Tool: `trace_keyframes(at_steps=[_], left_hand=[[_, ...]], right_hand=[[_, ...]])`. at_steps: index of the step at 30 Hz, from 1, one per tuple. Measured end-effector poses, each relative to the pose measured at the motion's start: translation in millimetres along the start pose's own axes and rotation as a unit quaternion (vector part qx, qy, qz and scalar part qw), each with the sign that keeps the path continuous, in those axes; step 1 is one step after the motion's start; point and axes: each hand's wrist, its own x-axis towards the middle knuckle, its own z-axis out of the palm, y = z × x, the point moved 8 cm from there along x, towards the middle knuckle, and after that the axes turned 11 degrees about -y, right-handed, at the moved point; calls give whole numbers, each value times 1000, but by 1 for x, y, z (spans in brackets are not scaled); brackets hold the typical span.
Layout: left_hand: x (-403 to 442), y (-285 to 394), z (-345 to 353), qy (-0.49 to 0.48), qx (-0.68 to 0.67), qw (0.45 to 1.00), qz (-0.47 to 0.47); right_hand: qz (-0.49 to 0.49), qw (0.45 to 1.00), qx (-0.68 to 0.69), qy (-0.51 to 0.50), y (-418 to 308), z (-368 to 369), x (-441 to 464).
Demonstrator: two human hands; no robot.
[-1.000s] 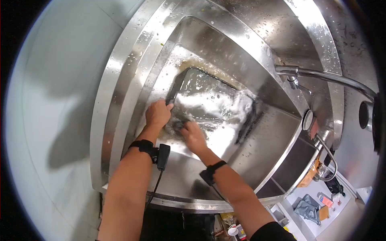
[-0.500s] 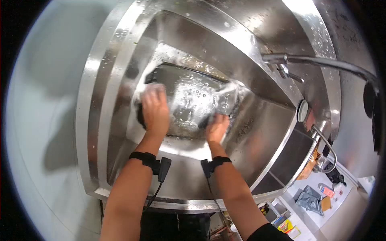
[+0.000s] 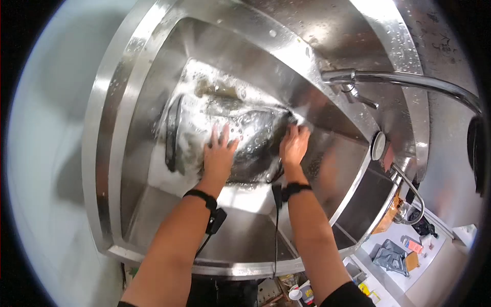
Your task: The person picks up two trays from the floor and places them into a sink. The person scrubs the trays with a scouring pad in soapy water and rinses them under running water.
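One dark-rimmed tray [image 3: 172, 137], awash in a steel sink [image 3: 117, 169]

Tray low in the basin, roughly mid-floor, water over it, white suds [image 3: 197, 71] toward the far left. Stage, my judgement: under way, not finished. Wetting done. Suds not rinsed off, tray not lifted out. How clean its surface is cannot be told; glare and stirred water hide it.

Left hand [image 3: 220, 156]: palm down over the tray's middle, fingers splayed wide, nothing seen in them. Right hand [image 3: 295, 146]: at the tray's right end, fingers close together, pointing away from the body. Something dark shows by their tips; cannot tell whether it is gripped or is just tray edge. Black strap [image 3: 296, 188] on the right wrist. Curved faucet [image 3: 404, 78] off to the right, both hands clear of it.

Against half a second ago: left hand has come off the tray's left end to its middle, leaving that rim bare. Right hand has shifted toward the far right corner. The dark lump under its fingers then is no longer distinct. Camera view has shifted slightly too.
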Motion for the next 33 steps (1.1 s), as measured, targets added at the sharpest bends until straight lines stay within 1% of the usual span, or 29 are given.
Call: trace_keyframes(at_steps=[1,2,4,5,6,8,9,10,11,12,13,14,16,17,18,20,22,24,25,26,27,29,30,31,32,33], left_hand=[[1,0,6,-28,12,999,-8],[6,-5,2,-22,24,999,-13],[3,-2,4,-22,40,999,-12],[-1,-1,-10,-52,10,998,-31],[1,1,-7,-51,-6,998,-28],[7,-4,8,-51,-31,998,-28],[2,-3,1,-55,-36,997,-40],[1,0,4,-48,-41,997,-37],[2,0,7,-40,-45,998,-35],[4,-3,7,-31,-49,998,-37],[4,-2,6,-66,-72,995,-15],[1,-4,8,-61,-40,997,-17],[9,-3,8,-37,14,999,-19],[12,-3,18,5,12,1000,-20],[10,0,13,-13,2,1000,-16],[5,-1,0,-47,-13,999,-14],[7,-2,3,-14,-35,999,-24],[7,-7,3,7,-38,999,-38],[4,-9,-2,7,-32,999,-37],[1,-3,-7,11,-28,999,-29],[9,-3,3,-22,-22,999,-38],[6,-2,-10,-13,-14,999,-31],[1,2,-10,-16,-10,1000,-23],[2,2,-7,-25,-13,999,-25],[7,2,-6,-16,-12,1000,-24],[8,2,-1,-11,-10,1000,-23]], right_hand=[[29,999,-13,-10,1,0,0],[33,999,-7,-13,-6,0,-2],[50,998,-7,-28,0,9,-70],[36,997,15,-72,0,16,-109],[22,992,38,-116,1,22,-132],[-19,990,35,-136,13,32,-118],[-36,988,37,-148,17,38,-112],[-53,993,23,-104,11,26,-79],[-26,992,-43,-115,15,28,-44],[-2,995,-44,-88,15,24,-13],[3,995,-40,-90,6,23,0],[12,995,-41,-89,4,19,4],[24,993,-67,-92,11,32,-51],[34,987,-63,-141,10,33,-83],[-16,982,-69,-173,12,37,-113],[-45,971,-39,-231,6,29,-110],[-77,987,-53,-129,18,27,-62],[37,999,-15,-33,30,10,6],[142,988,14,-53,44,19,13],[248,966,35,-68,64,18,7],[252,962,66,-84,65,26,-17],[261,950,125,-113,68,41,-67],[271,957,68,-81,72,49,-102],[325,924,121,-163,72,54,-119],[358,914,107,-161,66,51,-125],[333,921,103,-171,63,48,-115]])
